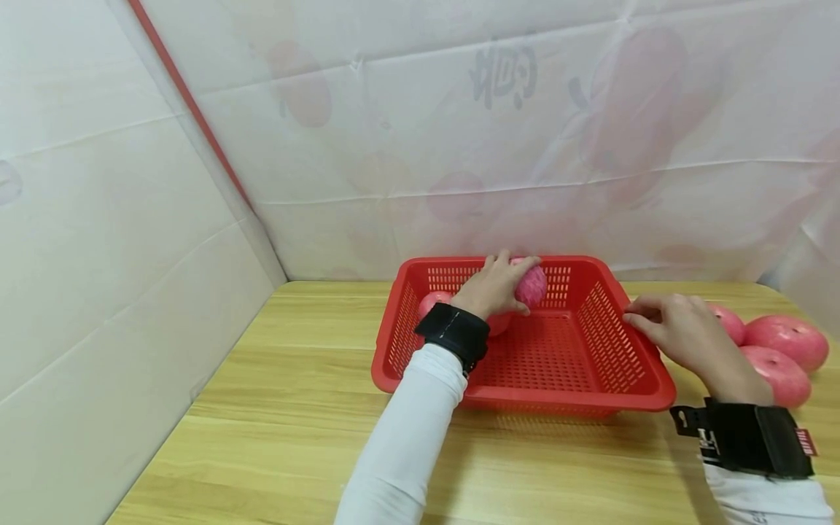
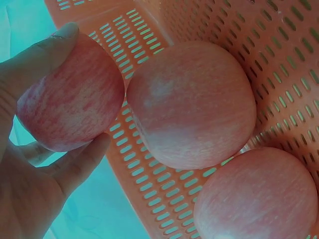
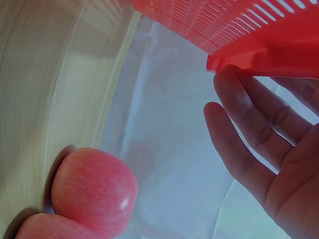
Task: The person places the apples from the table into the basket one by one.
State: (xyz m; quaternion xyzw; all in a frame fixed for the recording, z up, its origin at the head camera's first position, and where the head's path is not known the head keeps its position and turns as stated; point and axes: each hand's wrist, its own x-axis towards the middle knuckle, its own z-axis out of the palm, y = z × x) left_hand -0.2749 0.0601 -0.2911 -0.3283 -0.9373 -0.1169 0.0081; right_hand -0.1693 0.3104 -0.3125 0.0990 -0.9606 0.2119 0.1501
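My left hand (image 1: 488, 289) grips a pinkish-red apple (image 1: 531, 286) over the back of the red plastic basket (image 1: 558, 399). In the left wrist view, thumb and fingers curl round this apple (image 2: 75, 94). Two more apples lie in the basket's left part, one larger (image 2: 192, 104) and one lower in that view (image 2: 256, 196); my left hand and wrist partly cover them in the head view. At the basket's right side, my right hand (image 1: 685, 332) pinches the rim. The right wrist view shows its fingertips (image 3: 229, 79) against the rim's underside, the thumb hidden.
Three apples sit together on the wooden table (image 1: 282, 408) right of the basket, partly behind my right hand; the nearest (image 1: 781, 375) is by the wrist. A white printed sheet (image 1: 420, 146) hangs behind the table's back edge, and another white sheet (image 1: 98, 255) stands left.
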